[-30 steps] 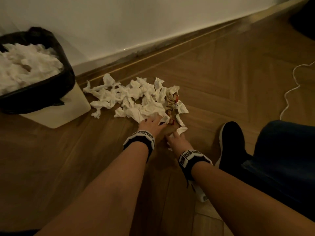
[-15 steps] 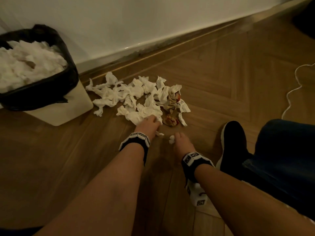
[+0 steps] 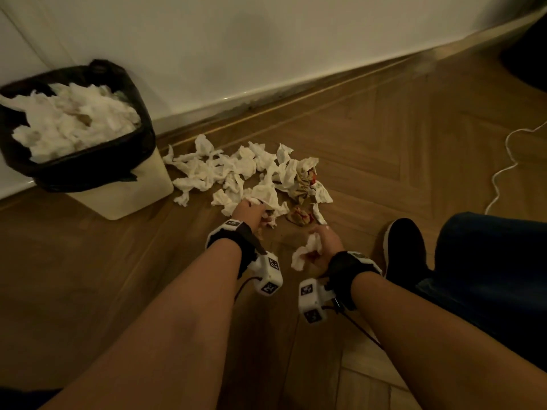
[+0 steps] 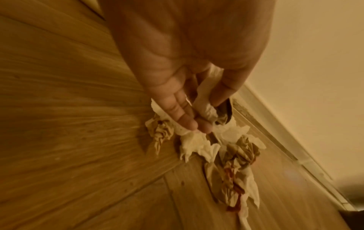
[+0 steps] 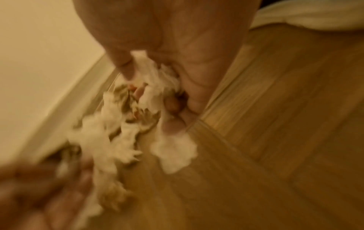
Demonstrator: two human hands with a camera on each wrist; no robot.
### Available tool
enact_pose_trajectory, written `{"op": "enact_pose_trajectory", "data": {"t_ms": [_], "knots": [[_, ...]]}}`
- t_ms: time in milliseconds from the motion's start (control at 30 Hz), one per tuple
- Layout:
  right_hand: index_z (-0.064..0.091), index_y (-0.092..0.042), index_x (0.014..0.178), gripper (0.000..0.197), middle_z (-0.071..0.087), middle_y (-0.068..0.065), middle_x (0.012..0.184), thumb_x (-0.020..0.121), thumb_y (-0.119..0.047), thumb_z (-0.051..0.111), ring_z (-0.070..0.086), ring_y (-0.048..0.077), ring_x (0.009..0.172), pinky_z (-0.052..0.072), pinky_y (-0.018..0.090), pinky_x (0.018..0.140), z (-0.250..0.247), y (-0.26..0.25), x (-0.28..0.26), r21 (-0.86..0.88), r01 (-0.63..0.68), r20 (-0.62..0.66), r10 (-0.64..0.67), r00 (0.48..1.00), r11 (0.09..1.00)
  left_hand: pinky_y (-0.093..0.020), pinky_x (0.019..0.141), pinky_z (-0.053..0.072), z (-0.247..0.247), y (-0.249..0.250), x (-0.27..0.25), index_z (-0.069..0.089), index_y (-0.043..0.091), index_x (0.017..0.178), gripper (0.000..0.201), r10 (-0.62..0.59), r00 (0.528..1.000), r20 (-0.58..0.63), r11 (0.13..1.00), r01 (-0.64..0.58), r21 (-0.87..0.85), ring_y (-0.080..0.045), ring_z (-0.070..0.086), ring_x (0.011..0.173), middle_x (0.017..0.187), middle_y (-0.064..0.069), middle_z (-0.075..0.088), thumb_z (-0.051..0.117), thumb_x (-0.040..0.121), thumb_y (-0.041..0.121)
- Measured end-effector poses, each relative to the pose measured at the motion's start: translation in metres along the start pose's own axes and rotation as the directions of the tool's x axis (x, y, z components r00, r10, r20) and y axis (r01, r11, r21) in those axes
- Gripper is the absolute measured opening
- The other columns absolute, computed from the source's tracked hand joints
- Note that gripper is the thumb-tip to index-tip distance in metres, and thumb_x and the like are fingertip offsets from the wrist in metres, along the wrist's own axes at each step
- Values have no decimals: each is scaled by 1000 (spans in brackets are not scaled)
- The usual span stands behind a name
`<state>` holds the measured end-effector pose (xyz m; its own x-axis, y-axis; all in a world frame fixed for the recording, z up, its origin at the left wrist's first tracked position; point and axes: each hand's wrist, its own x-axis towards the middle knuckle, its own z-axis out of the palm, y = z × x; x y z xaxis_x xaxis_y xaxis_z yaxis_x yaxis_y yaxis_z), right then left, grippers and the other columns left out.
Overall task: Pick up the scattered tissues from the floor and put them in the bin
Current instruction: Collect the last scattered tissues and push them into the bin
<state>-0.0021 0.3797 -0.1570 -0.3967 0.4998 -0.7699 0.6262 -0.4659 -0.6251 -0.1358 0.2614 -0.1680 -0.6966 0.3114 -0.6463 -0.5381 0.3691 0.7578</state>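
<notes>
Notably, no legible brand or writing appears; the only markings are black-and-white square coded patterns on the white wrist-mounted camera blocks [image 3: 268, 273], which cannot be read as text. Surface: a brown herringbone-pattern wooden floor [image 3: 384, 149] meeting a plain white wall [image 3: 266, 39] along a pale skirting board [image 3: 296, 90] that crosses the upper half of the head view. Upper left of that view: a cream plastic bin lined with a black bag [image 3: 88, 170], heaped with crumpled white tissues. Centre: the scattered crumpled white tissues [image 3: 225, 170] lie in a loose pile on the floor just right of the bin, with several brown, red-stained crumpled tissues [image 3: 305, 184] at the pile's right edge. The left hand [image 3: 250, 213] is at the near edge of the pile, its fingers [image 4: 177, 109] and thumb curled round a twisted white tissue [image 4: 204, 99], as the left wrist view shows. The right hand [image 3: 324, 247], nearer the bottom of the frame and apart from the pile, clutches a wad of white tissue [image 3: 305, 253] in curled fingers; the right wrist view is motion-blurred. Right edge: a thin white cord [image 3: 503, 161] on the floor; lower right, a black shoe [image 3: 405, 250] and a dark blue trouser leg [image 3: 488, 261].
</notes>
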Motion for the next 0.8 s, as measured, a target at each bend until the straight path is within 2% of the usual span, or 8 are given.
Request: {"op": "enact_pose_trajectory", "data": {"t_ms": [67, 200, 333, 433, 533, 600, 700, 800], "knots": [[54, -12, 84, 18, 46, 9, 82, 91, -28, 54, 47, 23, 68, 44, 35, 60, 2, -5, -4, 115, -81, 46, 76, 996, 990, -31, 57, 51, -5, 2, -2, 51, 6, 121, 34, -10, 1000, 23, 993, 12, -121, -22, 59, 65, 86, -13, 62, 57, 88, 7], [45, -9, 128, 38, 52, 16, 116, 92, -19, 54, 57, 32, 100, 50, 41, 89, 5, -15, -10, 203, -149, 72, 137, 988, 968, -35, 66, 53, -18, 5, -12, 53, 26, 109, 27, -54, 994, 99, 958, 80, -277, -26, 61, 80, 104, -12, 57, 47, 92, 6], [29, -15, 145, 50, 60, 21, 82, 98, -11, 45, 62, 33, 66, 46, 43, 90, 4, -23, -25, 340, -209, 184, 153, 971, 917, -37, 87, 48, -34, 9, -24, 62, 3, 96, 11, -105, 992, 77, 942, 124, -313, -29, 58, 92, 111, -15, 54, 54, 88, 3], [44, -10, 134, 36, 46, 11, 82, 100, -8, 36, 56, 21, 65, 56, 26, 60, 4, -23, -39, 208, -169, 154, 138, 978, 964, -33, 75, 39, -43, 11, -37, 62, -6, 109, 38, -87, 995, 43, 962, 96, -256, -24, 48, 70, 87, -16, 55, 33, 84, -7], [50, -14, 122, 31, 40, 6, 74, 101, -5, 28, 42, 12, 43, 35, 14, 30, 4, -24, -49, 136, -150, 169, 126, 977, 979, -27, 63, 33, -51, 17, -50, 56, -5, 123, 48, -58, 998, -4, 977, 56, -207, -24, 45, 72, 93, -18, 56, 28, 84, -11], [50, -14, 113, 31, 36, 4, 70, 101, -4, 23, 34, 9, 32, 26, 11, 27, 7, -28, -58, 166, -158, 198, 124, 972, 973, -33, 75, 40, -55, 22, -59, 52, -2, 128, 47, -10, 1000, -28, 981, 4, -191, -25, 50, 87, 118, -17, 53, 31, 88, -11], [50, -17, 110, 38, 38, 5, 75, 97, 4, 21, 32, 10, 41, 23, 11, 29, 11, -35, -74, 154, -97, 230, 59, 971, 983, -46, 100, 42, -65, 26, -77, 47, 13, 133, 52, 69, 997, -23, 975, -72, -210, -35, 49, 113, 136, -15, 44, 30, 90, -10], [50, -17, 101, 29, 36, 3, 69, 96, 0, 26, 28, 10, 38, 24, 12, 32, 18, -44, -90, 136, -57, 298, 15, 954, 989, -49, 102, 40, -75, 30, -96, 41, 10, 139, 41, 16, 999, 47, 958, -2, -286, -41, 43, 127, 138, -19, 45, 34, 99, 9]]}}
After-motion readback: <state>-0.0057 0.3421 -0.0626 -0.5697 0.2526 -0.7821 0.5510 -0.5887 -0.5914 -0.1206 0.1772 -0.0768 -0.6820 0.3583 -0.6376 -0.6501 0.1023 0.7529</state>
